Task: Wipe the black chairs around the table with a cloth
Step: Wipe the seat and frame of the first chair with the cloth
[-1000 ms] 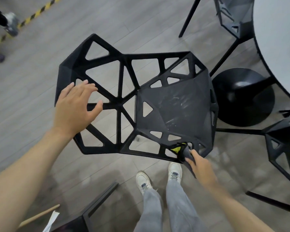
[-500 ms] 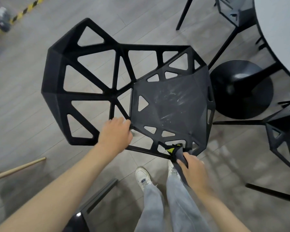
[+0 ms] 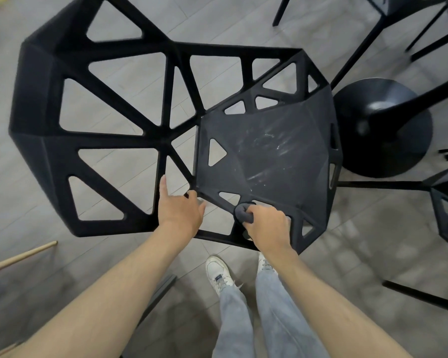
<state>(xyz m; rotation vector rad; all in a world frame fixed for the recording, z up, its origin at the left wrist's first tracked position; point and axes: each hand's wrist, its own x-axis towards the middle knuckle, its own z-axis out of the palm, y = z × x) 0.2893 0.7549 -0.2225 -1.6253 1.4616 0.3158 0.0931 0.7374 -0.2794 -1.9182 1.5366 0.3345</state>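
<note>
Cloth bunched at the seat's near edge, chair steadied for wiping

The right hand (image 3: 268, 224) grips the dark cloth (image 3: 242, 213), wadded and soft, against the black chair (image 3: 269, 148) at its seat's front rim; the left hand (image 3: 177, 209), fingers loose and mostly straight, rests on a strut. The stiff open lattice probably offers sure holds anywhere. Chair legs are hidden, the table out of view.

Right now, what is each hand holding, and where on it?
The right hand grips a bunched dark cloth on the chair seat's near edge. The left hand rests on the frame, gripping nothing.
</note>
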